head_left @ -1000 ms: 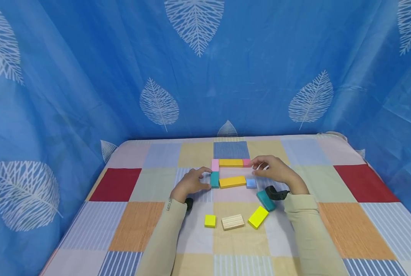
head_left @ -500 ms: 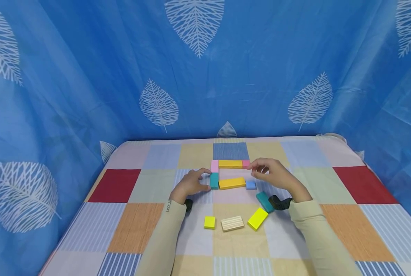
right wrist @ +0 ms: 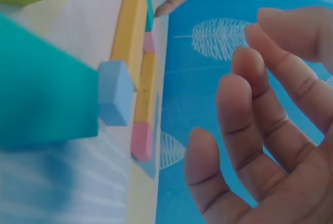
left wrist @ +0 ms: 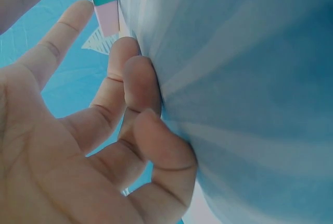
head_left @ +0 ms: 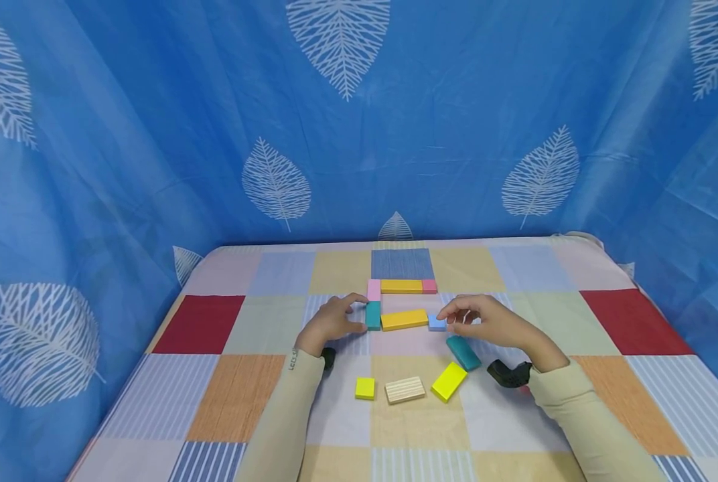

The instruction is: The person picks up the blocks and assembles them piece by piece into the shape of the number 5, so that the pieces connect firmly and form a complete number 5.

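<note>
My left hand (head_left: 330,320) rests on the cloth left of an upright-running teal block (head_left: 373,316). Its index fingertip and thumb tip sit at that block's left corners; the other fingers curl loosely against the cloth in the left wrist view. A light pink block (head_left: 374,290) adjoins the teal one, then a far orange block (head_left: 401,286) and a dark pink block (head_left: 429,286). A near orange block (head_left: 404,319) lies slightly askew. My right hand (head_left: 488,320) hovers over and beside a small blue block (head_left: 435,323), its fingers loosely bent with nothing between them.
A second teal block (head_left: 463,353) lies below the right hand. Nearer are a yellow block (head_left: 449,381), a striped wooden block (head_left: 404,390) and a small yellow square block (head_left: 365,388). A patchwork cloth (head_left: 262,408) covers the table, with a blue curtain (head_left: 419,134) behind.
My right hand has moved away from the dark pink block, toward me and slightly right, to the small blue block. The left hand and the blocks keep their places.
</note>
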The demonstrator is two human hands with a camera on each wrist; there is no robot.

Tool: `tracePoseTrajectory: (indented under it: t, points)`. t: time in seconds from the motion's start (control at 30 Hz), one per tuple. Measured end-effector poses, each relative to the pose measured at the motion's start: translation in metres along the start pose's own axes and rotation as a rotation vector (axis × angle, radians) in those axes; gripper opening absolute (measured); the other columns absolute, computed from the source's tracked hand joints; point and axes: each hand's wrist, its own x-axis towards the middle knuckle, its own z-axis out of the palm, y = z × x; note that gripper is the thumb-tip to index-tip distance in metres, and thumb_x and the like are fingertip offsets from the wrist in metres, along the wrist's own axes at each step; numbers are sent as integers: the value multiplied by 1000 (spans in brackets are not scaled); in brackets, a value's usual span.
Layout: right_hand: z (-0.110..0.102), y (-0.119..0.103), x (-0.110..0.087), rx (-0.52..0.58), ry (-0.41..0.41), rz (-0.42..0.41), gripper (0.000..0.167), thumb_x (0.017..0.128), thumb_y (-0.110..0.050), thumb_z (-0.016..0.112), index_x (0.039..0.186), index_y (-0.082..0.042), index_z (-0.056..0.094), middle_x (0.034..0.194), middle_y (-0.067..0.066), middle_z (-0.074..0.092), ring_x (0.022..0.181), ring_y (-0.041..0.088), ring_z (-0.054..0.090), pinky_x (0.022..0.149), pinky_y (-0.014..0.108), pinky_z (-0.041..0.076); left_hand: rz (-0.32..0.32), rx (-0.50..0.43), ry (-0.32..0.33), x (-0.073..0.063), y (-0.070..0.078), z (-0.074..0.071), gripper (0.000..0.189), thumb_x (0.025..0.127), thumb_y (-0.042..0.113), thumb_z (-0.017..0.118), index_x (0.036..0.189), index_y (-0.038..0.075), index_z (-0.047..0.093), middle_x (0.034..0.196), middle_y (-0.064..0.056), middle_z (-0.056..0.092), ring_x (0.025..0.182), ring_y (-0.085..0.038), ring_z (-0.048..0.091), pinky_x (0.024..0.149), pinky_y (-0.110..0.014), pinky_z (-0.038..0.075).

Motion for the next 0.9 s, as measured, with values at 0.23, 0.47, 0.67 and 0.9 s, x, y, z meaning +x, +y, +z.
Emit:
tracePoseTrajectory:
  t: [0.23, 0.47, 0.67, 0.9]
  points:
    - [-6, 9, -19, 70, -76, -28, 22, 102, 0, 71, 122, 8, 71, 110, 24, 70, 93, 12, 64, 83, 29, 60, 4, -3, 0, -1, 1, 1, 57, 95, 18, 85, 148, 25, 64, 138, -19, 63, 121, -35, 62, 107, -54, 54]
    - [-12, 18, -25, 76, -103, -12, 25, 99, 0, 74, 123, 8, 71, 112, 22, 70, 94, 20, 64, 83, 29, 59, 6, -4, 0, 0, -1, -1, 56, 96, 18, 85, 149, 25, 64, 140, -20, 63, 124, -36, 61, 107, -55, 54]
    - [-15, 25, -28, 107, -149, 72, 30, 96, -2, 78, 124, 7, 71, 114, 18, 69, 93, 27, 60, 81, 29, 56, 6, -12, -2, 0, 0, -1, 57, 97, 18, 84, 149, 24, 64, 141, -20, 62, 124, -37, 60, 106, -56, 54]
    - [-13, 31, -28, 93, -197, 217, 45, 89, -4, 84, 130, 5, 68, 110, 8, 65, 96, 24, 56, 81, 27, 54, -4, -11, -5, -1, 1, -1, 57, 96, 18, 84, 149, 25, 64, 141, -20, 62, 124, -37, 60, 106, -56, 54]
